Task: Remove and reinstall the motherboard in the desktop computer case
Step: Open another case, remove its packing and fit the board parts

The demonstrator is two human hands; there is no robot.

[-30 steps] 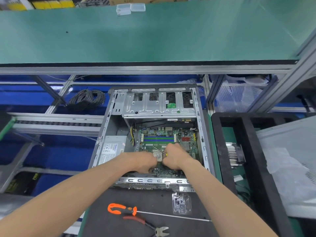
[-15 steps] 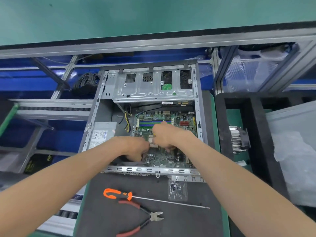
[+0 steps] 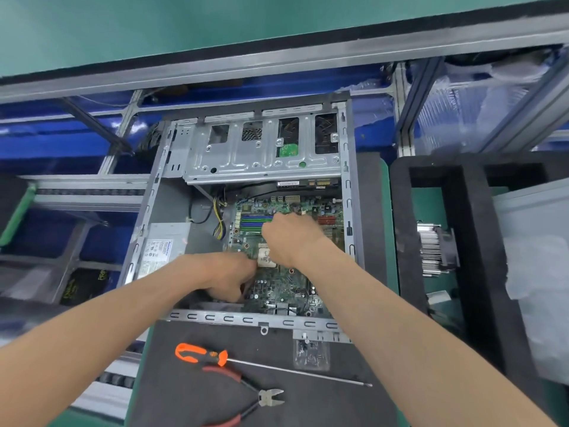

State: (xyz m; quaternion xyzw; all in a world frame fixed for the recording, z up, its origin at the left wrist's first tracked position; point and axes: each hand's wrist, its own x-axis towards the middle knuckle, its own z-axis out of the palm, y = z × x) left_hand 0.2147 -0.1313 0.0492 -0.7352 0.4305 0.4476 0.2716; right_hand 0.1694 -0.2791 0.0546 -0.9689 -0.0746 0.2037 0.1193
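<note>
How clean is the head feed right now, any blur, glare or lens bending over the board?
Head view: the motherboard and both hands read fairly sharp; the frame's edges smear, especially the plastic sheeting at upper right. Wide-angle bending bows the shelf rail. Lighting is even, with mild shine on the drive cage.

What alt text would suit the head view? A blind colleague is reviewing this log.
Both hands reach into an open desktop case: the left hand at the motherboard's near-left edge, the right hand on its middle. An orange-handled screwdriver and cutters lie in front.
</note>
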